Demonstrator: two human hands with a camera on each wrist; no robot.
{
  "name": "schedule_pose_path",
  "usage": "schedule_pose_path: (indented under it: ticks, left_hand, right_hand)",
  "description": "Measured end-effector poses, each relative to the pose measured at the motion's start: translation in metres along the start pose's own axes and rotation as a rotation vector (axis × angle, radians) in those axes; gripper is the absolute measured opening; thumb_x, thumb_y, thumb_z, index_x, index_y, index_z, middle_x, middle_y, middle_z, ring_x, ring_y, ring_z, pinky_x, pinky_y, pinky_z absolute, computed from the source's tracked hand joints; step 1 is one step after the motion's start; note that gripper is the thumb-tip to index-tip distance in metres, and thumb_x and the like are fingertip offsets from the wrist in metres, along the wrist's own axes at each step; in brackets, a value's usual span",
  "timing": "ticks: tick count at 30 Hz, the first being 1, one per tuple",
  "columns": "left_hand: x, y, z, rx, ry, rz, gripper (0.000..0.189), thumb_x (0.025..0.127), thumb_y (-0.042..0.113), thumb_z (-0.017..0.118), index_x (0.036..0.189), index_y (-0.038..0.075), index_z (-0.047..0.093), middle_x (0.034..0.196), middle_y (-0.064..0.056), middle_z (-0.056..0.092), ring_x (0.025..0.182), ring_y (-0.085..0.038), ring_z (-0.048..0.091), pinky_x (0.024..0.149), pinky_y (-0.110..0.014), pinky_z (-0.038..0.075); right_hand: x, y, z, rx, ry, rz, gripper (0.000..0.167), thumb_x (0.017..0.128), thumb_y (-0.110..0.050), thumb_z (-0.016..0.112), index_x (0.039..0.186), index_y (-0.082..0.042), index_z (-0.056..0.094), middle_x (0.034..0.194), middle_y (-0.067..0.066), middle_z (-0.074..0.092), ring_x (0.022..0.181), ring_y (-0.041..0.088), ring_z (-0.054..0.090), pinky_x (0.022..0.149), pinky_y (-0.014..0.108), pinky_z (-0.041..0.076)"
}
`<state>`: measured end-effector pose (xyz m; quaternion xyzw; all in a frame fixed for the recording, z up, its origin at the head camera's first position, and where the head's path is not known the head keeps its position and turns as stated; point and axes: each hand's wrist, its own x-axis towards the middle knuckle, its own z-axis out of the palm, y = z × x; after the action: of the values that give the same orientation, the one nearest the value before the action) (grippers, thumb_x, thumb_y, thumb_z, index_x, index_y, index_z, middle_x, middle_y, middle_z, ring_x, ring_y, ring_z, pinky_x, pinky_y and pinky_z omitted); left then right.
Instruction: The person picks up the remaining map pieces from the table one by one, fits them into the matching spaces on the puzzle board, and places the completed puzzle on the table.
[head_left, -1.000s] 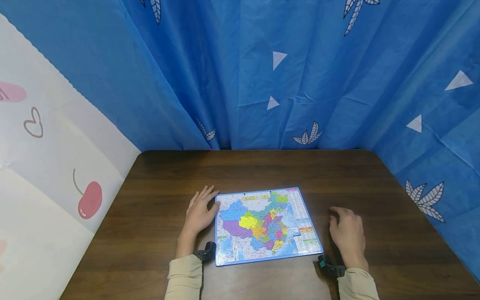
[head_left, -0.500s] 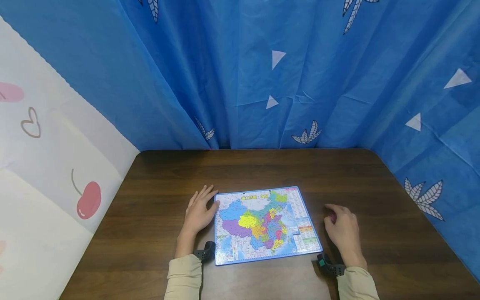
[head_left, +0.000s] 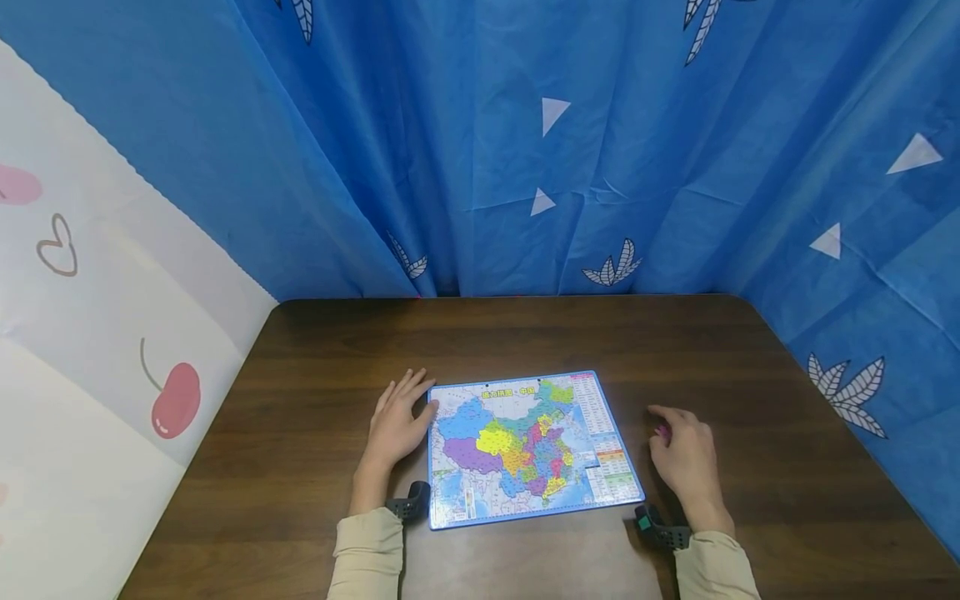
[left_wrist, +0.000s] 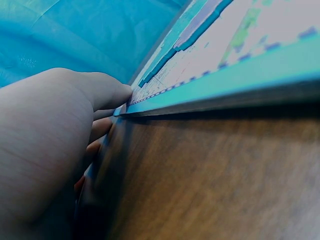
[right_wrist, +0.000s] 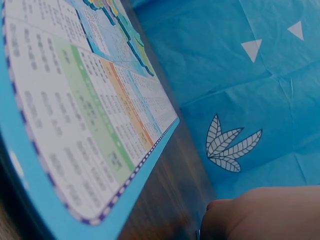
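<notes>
A map puzzle board (head_left: 525, 500) with a blue rim and coloured map pieces lies on the table. My left hand (head_left: 396, 429) rests along its left edge, fingers extended; in the left wrist view the thumb (left_wrist: 107, 90) touches the board's edge. Just right of the board, my right hand (head_left: 686, 458) has its thumb and index finger bent around a small magenta piece (head_left: 663, 431), mostly hidden by the hand. The right wrist view shows the board's printed right side (right_wrist: 95, 130) and only part of the right hand (right_wrist: 265, 212).
The dark wooden table (head_left: 337, 333) runs back to a blue curtain (head_left: 495, 150). A white cloth with a cherry print (head_left: 176, 400) hangs on the left. Dark wrist straps (head_left: 408, 502) sit close to the board's lower corners.
My right hand has shifted slightly left towards the board, and the magenta piece has come into sight between thumb and finger. The left hand and the board stay in place.
</notes>
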<state>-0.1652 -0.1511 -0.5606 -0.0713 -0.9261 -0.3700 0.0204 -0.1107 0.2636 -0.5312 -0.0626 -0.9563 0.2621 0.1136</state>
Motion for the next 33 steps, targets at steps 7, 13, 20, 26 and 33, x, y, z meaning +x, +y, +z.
schedule_pose_path:
  ticks: [7, 13, 20, 26, 33]
  left_hand:
    - [0.0004, 0.0001, 0.0007, 0.004, 0.007, -0.001, 0.048, 0.103, 0.027, 0.060, 0.147, 0.008, 0.058, 0.163, -0.012, 0.041, 0.157, -0.031, 0.025, 0.130, -0.051, 0.009]
    - [0.0000, 0.0007, 0.0000, 0.001, 0.004, -0.010, 0.048, 0.103, 0.028, 0.059, 0.147, 0.008, 0.057, 0.163, -0.012, 0.041, 0.158, -0.030, 0.025, 0.130, -0.050, 0.009]
    - [0.0000, 0.0014, -0.0004, 0.005, -0.001, -0.015, 0.049, 0.103, 0.028, 0.059, 0.147, 0.009, 0.057, 0.164, -0.011, 0.040, 0.158, -0.030, 0.024, 0.130, -0.050, 0.008]
    - [0.0004, 0.0006, 0.0002, 0.000, 0.008, -0.010, 0.048, 0.103, 0.028, 0.060, 0.147, 0.008, 0.057, 0.163, -0.012, 0.041, 0.157, -0.030, 0.025, 0.130, -0.050, 0.009]
    - [0.0007, 0.0006, 0.0005, 0.007, 0.025, 0.003, 0.048, 0.101, 0.025, 0.062, 0.145, 0.007, 0.059, 0.162, -0.014, 0.043, 0.156, -0.033, 0.027, 0.129, -0.051, 0.011]
  right_hand:
    - [-0.0004, -0.0017, 0.0005, 0.005, 0.000, 0.021, 0.038, 0.094, 0.000, 0.063, 0.131, 0.006, 0.062, 0.130, 0.036, 0.057, 0.116, 0.054, 0.054, 0.094, 0.067, 0.046]
    - [0.0001, -0.0046, 0.0021, 0.022, -0.029, 0.050, 0.040, 0.095, -0.001, 0.065, 0.134, 0.005, 0.060, 0.132, 0.034, 0.057, 0.117, 0.051, 0.056, 0.097, 0.066, 0.048]
    - [0.0021, -0.0060, 0.0035, 0.033, -0.090, 0.052, 0.045, 0.095, 0.000, 0.064, 0.139, 0.004, 0.057, 0.137, 0.032, 0.055, 0.123, 0.051, 0.056, 0.102, 0.065, 0.048]
    - [0.0030, -0.0064, 0.0043, 0.057, -0.104, 0.025, 0.046, 0.094, 0.002, 0.063, 0.140, 0.003, 0.057, 0.138, 0.031, 0.056, 0.121, 0.049, 0.059, 0.100, 0.064, 0.050]
    - [0.0031, -0.0060, 0.0045, 0.060, -0.089, -0.010, 0.046, 0.093, 0.001, 0.065, 0.138, 0.002, 0.058, 0.137, 0.031, 0.056, 0.118, 0.049, 0.057, 0.098, 0.065, 0.049]
